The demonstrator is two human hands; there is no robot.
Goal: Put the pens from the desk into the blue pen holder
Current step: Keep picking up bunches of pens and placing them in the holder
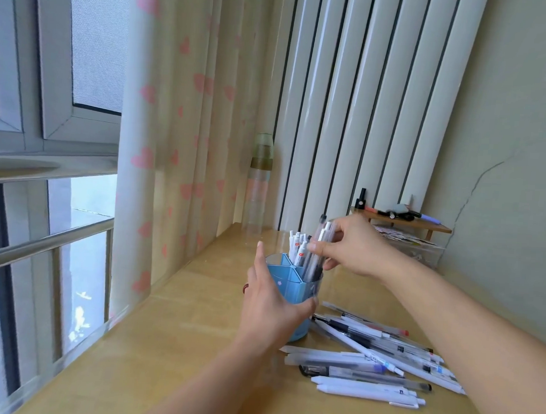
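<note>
The blue pen holder (pixel 288 283), translucent with inner dividers, stands on the wooden desk (pixel 173 344). My left hand (pixel 271 298) wraps around its left and front side. Several white and clear pens (pixel 297 245) stand upright in its far compartment. My right hand (pixel 354 248) pinches a couple of pens (pixel 318 241), one clear and one white, with their lower ends inside the holder's right compartment. A loose pile of pens (pixel 374 360), white, clear and black, lies on the desk to the right of the holder, under my right forearm.
A clear bottle with a greenish cap (pixel 259 186) stands behind the holder by the heart-print curtain (pixel 170 136). A small wooden shelf (pixel 405 221) with markers sits at the back right above a clear box. The window and a railing are at the left.
</note>
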